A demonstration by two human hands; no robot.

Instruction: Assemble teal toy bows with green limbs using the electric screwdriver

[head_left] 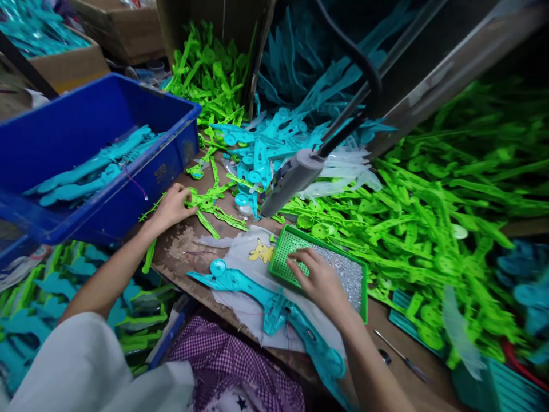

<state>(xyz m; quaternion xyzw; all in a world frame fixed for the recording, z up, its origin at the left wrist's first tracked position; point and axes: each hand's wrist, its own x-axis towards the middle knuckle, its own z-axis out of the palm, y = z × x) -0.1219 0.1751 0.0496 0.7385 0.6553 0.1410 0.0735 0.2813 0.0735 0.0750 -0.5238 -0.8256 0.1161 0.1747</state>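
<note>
- At the bench's 10 o'clock corner, the left hand (pixel 171 207) has its fingers curled shut on the end of a green strip (pixel 214 214), just beside a blue crate (pixel 107 143).
- That green strip lies flat, its long axis running from the hand toward 4 o'clock. It looks light, thin and springy, and is probably best held near its ring end.
- Toward 5 o'clock, the right hand (pixel 319 280) rests fingers-down and close together in a green tray (pixel 364 297) of tiny silvery screws. Whether it pinches one I cannot tell, since they are too small.
- Between the hands, at 6 o'clock, a teal shell (pixel 274 306) lies on white film. Its round end points to 10 o'clock and its broad end to 4 o'clock.
- I judge the teal shell stiff, hollow and light, easiest to hold at its thicker middle.
- A grey power driver (pixel 294 180) hangs above, at 12 o'clock, and a green pile (pixel 429 229) spreads at 3 o'clock.
</note>
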